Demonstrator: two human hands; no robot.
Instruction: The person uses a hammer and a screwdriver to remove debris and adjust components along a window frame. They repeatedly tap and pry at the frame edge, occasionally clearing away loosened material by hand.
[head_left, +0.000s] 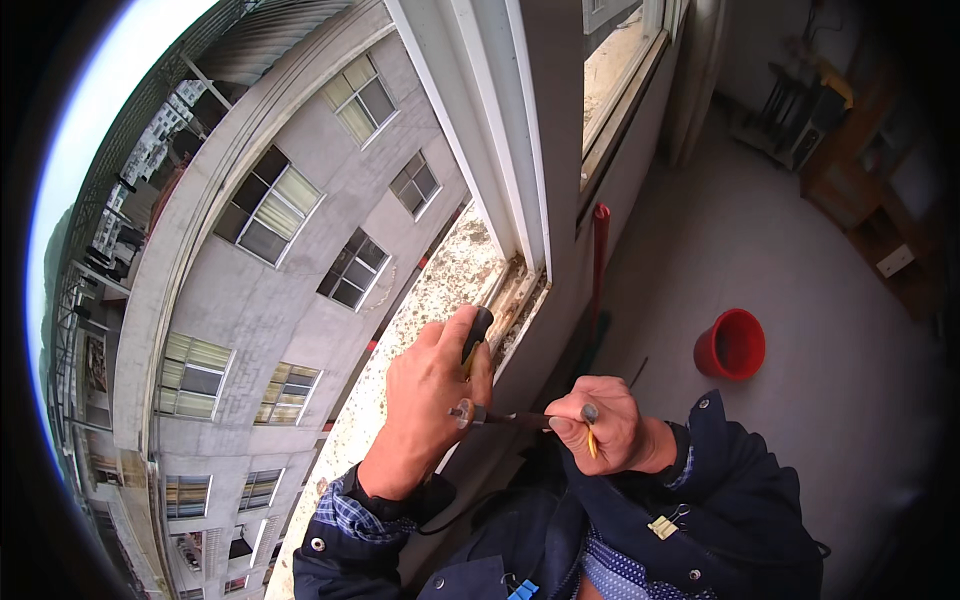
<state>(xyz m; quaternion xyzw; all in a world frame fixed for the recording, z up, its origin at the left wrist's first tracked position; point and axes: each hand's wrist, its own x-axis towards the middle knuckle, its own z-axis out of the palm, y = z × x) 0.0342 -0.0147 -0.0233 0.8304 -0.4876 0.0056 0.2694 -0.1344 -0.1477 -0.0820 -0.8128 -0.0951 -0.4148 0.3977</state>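
My left hand (pixel 425 390) is closed round a tool with a black-and-yellow handle (pixel 477 335). Its kind is hidden by my fingers. It is held over the inner edge of the window sill, beside the sliding-window track (pixel 515 295). My right hand (pixel 607 425) is closed in front of my chest. A thin dark shaft (pixel 520 420) runs from it towards my left wrist, where a clear, round end piece (pixel 466 412) shows. A grey round tip (pixel 589 411) and a yellow piece (pixel 592 442) stick out at my right fingers. I cannot make out what this tool is.
White window frame bars (pixel 490 130) rise ahead, above a speckled, dirty sill (pixel 440 285). Outside, left of it, stands a grey building (pixel 290 320). Indoors on the right are a red bucket (pixel 730 345) on the floor, a red pole (pixel 600 250) by the wall and a wooden cabinet (pixel 860 200).
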